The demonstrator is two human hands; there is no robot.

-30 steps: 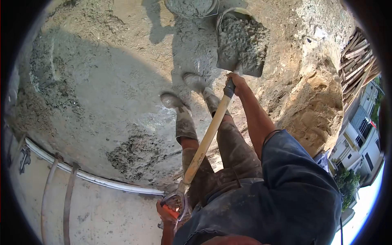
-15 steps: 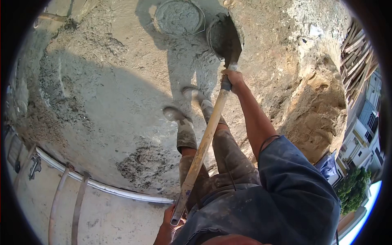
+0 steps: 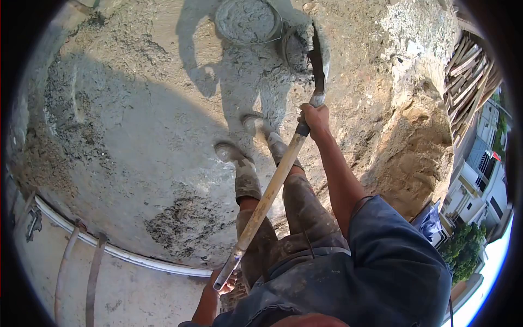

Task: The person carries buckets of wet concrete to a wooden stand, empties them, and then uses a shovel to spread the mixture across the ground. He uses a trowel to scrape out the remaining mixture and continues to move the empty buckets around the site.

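Slantwise runs the shovel, blade forward and edge-on, right grip clasping its shaft, left grip its rear handle.

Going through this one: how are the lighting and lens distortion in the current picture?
Head view: strong fisheye, with black rounded edges and the white strip bowing near the lower left; head view: hard sunlight on the ground, a broad shadow across its left side; head view: sky at lower right washed out to white; head view: shovel blade dark, showing little detail.
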